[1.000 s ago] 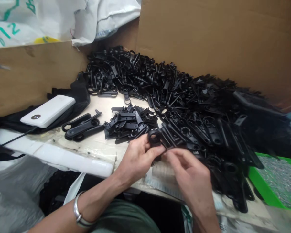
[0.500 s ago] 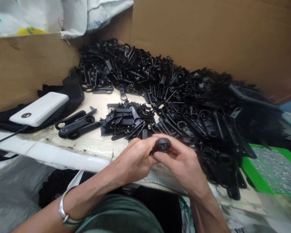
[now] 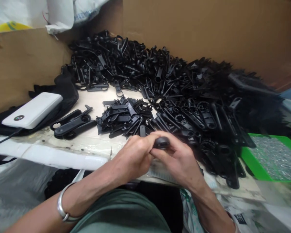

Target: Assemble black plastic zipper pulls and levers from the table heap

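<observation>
Both hands are closed around one black plastic part with a rounded end (image 3: pixel 162 142), held just above the table's front edge. My left hand (image 3: pixel 137 158) wraps it from the left, hiding most of its length. My right hand (image 3: pixel 178 158) grips it from the right, thumb and fingers close to the rounded end. Right behind the hands lies a small heap of flat black plastic pieces (image 3: pixel 121 118). Longer black handle-like parts with ring ends (image 3: pixel 184 119) lie to the right of that heap.
A large pile of black plastic parts (image 3: pixel 133 61) fills the back against a cardboard wall (image 3: pixel 196 29). At the left, a white power bank (image 3: pixel 32 110) with a cable rests on black cloth. A green tray (image 3: pixel 257 168) of small metal pieces stands at the right. Several finished-looking black handles (image 3: pixel 71 126) lie left.
The held part has tilted slightly within the hands, so its rounded end shows at a different angle. Both hands keep their hold. The camera view has shifted a little.
</observation>
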`<state>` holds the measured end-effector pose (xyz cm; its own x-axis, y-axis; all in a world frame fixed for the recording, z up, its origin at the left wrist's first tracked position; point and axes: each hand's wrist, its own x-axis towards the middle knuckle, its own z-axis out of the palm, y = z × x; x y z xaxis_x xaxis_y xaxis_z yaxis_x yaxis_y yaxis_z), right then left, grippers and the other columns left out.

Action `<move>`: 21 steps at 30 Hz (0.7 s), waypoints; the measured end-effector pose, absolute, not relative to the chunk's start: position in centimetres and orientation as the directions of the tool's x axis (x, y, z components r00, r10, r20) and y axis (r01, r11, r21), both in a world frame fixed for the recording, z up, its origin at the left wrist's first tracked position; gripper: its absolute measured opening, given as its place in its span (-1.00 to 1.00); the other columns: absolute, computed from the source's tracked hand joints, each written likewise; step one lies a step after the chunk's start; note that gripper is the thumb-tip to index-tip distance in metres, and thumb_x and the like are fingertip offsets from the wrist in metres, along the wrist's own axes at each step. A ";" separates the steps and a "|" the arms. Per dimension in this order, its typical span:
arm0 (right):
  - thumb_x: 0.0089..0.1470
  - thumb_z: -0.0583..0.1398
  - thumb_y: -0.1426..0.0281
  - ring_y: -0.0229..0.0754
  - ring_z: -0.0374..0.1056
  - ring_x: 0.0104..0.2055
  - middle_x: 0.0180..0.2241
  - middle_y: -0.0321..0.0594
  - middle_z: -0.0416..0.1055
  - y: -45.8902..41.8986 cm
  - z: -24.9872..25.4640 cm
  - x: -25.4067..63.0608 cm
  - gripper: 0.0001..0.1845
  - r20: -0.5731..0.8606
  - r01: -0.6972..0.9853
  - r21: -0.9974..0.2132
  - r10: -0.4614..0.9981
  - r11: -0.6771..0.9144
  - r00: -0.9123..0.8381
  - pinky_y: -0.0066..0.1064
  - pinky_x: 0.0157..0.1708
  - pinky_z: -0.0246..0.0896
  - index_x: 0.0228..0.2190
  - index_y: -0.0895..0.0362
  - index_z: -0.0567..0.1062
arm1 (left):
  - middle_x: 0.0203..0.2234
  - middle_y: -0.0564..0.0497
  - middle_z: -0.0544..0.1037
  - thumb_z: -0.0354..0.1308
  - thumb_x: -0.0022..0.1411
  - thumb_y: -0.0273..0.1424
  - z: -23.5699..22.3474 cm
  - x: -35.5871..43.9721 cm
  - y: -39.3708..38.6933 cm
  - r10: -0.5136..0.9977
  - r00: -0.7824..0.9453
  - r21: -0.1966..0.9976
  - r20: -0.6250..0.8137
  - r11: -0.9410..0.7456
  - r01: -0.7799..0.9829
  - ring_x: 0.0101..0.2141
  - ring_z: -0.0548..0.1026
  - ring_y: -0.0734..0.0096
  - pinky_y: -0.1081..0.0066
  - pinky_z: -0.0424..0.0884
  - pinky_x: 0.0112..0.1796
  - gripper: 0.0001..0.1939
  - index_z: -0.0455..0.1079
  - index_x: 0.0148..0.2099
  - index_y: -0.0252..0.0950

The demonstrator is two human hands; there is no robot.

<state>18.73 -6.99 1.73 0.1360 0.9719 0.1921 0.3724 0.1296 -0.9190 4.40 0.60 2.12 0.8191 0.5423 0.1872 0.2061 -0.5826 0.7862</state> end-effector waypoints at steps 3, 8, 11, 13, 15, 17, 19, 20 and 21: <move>0.10 0.27 0.49 -0.31 0.41 -0.10 -0.13 -0.46 0.48 -7.2 2.9 19.1 -0.71 0.180 0.352 -0.924 0.982 0.148 0.060 -0.63 -0.12 0.29 -0.13 -0.04 0.48 | -0.33 0.11 0.54 -0.04 0.10 -0.71 2.8 4.1 0.5 0.479 0.858 0.832 0.188 -0.542 0.120 -0.35 0.52 0.49 0.55 0.34 -0.35 -0.65 0.38 -0.16 -0.26; 0.04 0.31 0.49 -0.27 0.44 -0.20 -0.23 -0.43 0.51 -6.6 2.3 18.5 -0.75 0.180 0.361 -0.927 0.968 0.107 0.175 -0.56 -0.18 0.33 -0.20 0.02 0.50 | -0.45 0.08 0.53 -0.03 -0.03 -0.73 2.3 4.7 0.7 0.572 0.793 0.777 0.208 -0.589 0.221 -0.49 0.47 0.46 0.50 0.30 -0.46 -0.61 0.41 -0.18 -0.32; 0.04 0.31 0.47 -0.21 0.44 -0.19 -0.23 -0.38 0.51 -5.6 1.7 18.5 -0.74 0.163 0.333 -0.939 0.966 0.089 0.203 -0.47 -0.17 0.35 -0.19 0.02 0.51 | -0.43 0.08 0.55 -0.02 -0.03 -0.73 2.0 5.3 1.2 0.589 0.781 0.812 0.209 -0.550 0.197 -0.46 0.48 0.45 0.50 0.34 -0.42 -0.58 0.43 -0.15 -0.30; 0.07 0.29 0.44 -0.17 0.45 -0.18 -0.22 -0.33 0.51 -5.0 1.5 18.9 -0.77 0.119 0.275 -0.959 0.980 0.072 0.159 -0.40 -0.15 0.37 -0.18 0.04 0.51 | -0.38 0.08 0.56 0.04 0.04 -0.70 1.8 5.6 1.5 0.618 0.769 0.936 0.164 -0.344 0.077 -0.37 0.51 0.45 0.51 0.39 -0.34 -0.65 0.44 -0.17 -0.29; 0.11 0.26 0.41 -0.14 0.45 -0.14 -0.19 -0.27 0.51 -4.6 1.6 19.6 -0.77 0.083 0.169 -0.984 0.991 0.064 0.105 -0.34 -0.09 0.37 -0.15 0.07 0.50 | -0.33 0.03 0.57 0.15 0.07 -0.64 1.6 5.8 1.7 0.677 0.731 0.996 0.085 -0.032 -0.086 -0.31 0.52 0.41 0.47 0.43 -0.25 -0.75 0.43 -0.18 -0.33; 0.14 0.24 0.38 -0.13 0.43 -0.07 -0.12 -0.22 0.50 -4.5 1.6 20.1 -0.73 0.084 0.068 -0.995 0.990 0.077 0.113 -0.30 -0.02 0.35 -0.09 0.09 0.48 | -0.29 -0.02 0.57 0.26 0.05 -0.57 1.3 5.8 1.7 0.739 0.674 0.946 0.016 0.206 -0.248 -0.26 0.53 0.37 0.40 0.43 -0.17 -0.75 0.41 -0.17 -0.36; 0.15 0.25 0.36 -0.13 0.40 -0.02 -0.02 -0.19 0.44 -5.0 1.6 20.2 -0.70 0.110 0.051 -0.993 0.973 0.102 0.202 -0.31 0.00 0.34 -0.05 0.07 0.46 | -0.24 -0.06 0.56 0.32 0.03 -0.53 1.2 5.7 1.7 0.772 0.635 0.882 -0.020 0.313 -0.353 -0.19 0.51 0.35 0.34 0.40 -0.06 -0.73 0.42 -0.16 -0.36; 0.14 0.26 0.36 -0.14 0.40 -0.02 0.00 -0.20 0.42 -5.2 1.5 20.1 -0.70 0.122 0.090 -0.991 0.961 0.102 0.250 -0.33 -0.02 0.36 -0.06 0.06 0.47 | -0.21 -0.05 0.55 0.32 0.04 -0.52 1.2 5.6 1.6 0.779 0.627 0.855 -0.027 0.343 -0.390 -0.15 0.49 0.35 0.32 0.37 -0.02 -0.74 0.43 -0.17 -0.34; 0.12 0.28 0.36 -0.15 0.40 -0.03 -0.01 -0.22 0.42 -5.5 1.4 19.8 -0.70 0.137 0.152 -0.984 0.946 0.096 0.293 -0.36 -0.05 0.37 -0.08 0.04 0.47 | -0.19 -0.04 0.53 0.32 0.04 -0.53 1.3 5.5 1.5 0.777 0.628 0.829 -0.031 0.372 -0.418 -0.12 0.48 0.35 0.31 0.35 0.01 -0.76 0.44 -0.19 -0.33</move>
<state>19.82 -5.54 1.43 0.2929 0.9462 0.1372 0.1517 0.0957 -0.9838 5.47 1.51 1.29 0.6282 0.7774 -0.0315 -0.4183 0.3716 0.8288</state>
